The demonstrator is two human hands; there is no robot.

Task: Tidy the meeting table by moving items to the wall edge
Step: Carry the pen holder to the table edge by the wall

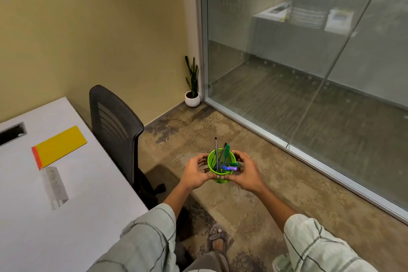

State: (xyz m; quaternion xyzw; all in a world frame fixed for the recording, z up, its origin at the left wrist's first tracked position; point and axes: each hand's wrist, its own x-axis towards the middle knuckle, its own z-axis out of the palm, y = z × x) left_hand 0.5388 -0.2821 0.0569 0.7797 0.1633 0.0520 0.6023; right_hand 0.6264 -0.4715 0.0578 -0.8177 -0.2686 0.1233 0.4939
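Clearly light and stiff: green mesh pen cup (218, 166), thin-walled, top-heavy with loose pens (223, 157) leaning inside, apt to spill if tipped. Best taken low around the wall, kept upright. Held in mid-air over the floor, well apart from the tabletop (92, 185) at left. Cradled between left hand (195, 172) and right hand (246, 170), fingers (223, 176) curled narrow against both sides and under the near wall. Yellow notepad (59, 147) lying on the tabletop.

Left hand (195, 173) and right hand (247, 172) face each other, fingers (237, 154) curled inward.
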